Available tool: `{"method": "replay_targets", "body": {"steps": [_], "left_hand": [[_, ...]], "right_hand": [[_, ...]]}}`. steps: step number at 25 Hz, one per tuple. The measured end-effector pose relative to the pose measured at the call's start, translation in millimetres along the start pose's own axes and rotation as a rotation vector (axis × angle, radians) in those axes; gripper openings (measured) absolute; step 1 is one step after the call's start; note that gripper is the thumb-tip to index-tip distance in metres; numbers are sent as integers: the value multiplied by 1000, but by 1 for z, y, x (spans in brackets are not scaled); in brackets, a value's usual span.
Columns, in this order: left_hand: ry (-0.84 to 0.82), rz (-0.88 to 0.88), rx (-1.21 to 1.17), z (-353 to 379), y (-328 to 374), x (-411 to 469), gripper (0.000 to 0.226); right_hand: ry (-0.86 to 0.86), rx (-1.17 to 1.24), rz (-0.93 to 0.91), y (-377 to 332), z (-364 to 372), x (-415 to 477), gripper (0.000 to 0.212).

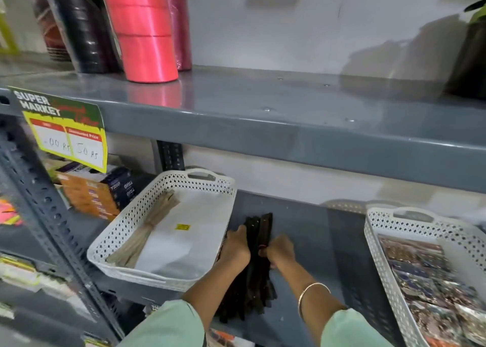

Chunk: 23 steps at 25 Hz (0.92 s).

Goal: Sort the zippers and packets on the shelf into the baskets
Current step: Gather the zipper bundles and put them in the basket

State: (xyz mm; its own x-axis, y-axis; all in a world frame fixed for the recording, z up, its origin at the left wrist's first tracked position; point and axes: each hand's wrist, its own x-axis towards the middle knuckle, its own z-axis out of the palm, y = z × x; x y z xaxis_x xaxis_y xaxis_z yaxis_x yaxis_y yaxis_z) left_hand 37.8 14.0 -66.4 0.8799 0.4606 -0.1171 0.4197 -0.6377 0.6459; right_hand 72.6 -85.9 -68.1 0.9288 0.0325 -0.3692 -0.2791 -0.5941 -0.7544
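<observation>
While both white baskets already hold goods, the sorting looks mostly done but not finished: the left basket (126, 223) carries a bundle of pale zippers (143, 231) lying on a white packet (189, 241), and the right basket (373, 244) is packed with printed packets (431, 278). What seems left is the bundle of dark zippers (259, 231) lying on the grey shelf (315, 241) between the two baskets, close beside the left one. The person is bent toward it with both forearms reaching in under the upper shelf, pale green sleeves pushed back and a thin bangle on the right wrist. The left hand (235, 249) presses against the bundle's left side, fingers curled onto it, and the right hand (280, 250) closes on its right side, so the zippers are squeezed between the two hands, seemingly gathered for a lift. My guess is they belong with the pale zippers in the left basket.
</observation>
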Motion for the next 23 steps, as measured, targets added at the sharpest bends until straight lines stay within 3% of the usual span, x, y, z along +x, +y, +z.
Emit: {"method": "replay_targets", "body": {"steps": [3, 6, 8, 10, 14, 19, 23], "left_hand": [[-69, 51, -68, -5, 5, 2, 24], [-96, 93, -186, -8, 1, 5, 22], [-121, 72, -298, -11, 1, 3, 21], [-172, 16, -440, -21, 6, -4, 24], [-417, -67, -724, -67, 20, -12, 37], [-323, 53, -722, -162, 5, -5, 33], [-185, 74, -549, -193, -32, 24, 34]], "right_hand": [[17, 77, 6, 3, -12, 2, 32], [-6, 260, 0, 5, -27, -1, 17], [-52, 369, 10, 4, -36, -2, 38], [-71, 417, -5, -3, -45, -8, 46], [-135, 464, -83, -35, -58, -29, 47], [-276, 504, -193, -99, -43, -56, 42], [-463, 517, -134, -133, 1, -60, 44]]}}
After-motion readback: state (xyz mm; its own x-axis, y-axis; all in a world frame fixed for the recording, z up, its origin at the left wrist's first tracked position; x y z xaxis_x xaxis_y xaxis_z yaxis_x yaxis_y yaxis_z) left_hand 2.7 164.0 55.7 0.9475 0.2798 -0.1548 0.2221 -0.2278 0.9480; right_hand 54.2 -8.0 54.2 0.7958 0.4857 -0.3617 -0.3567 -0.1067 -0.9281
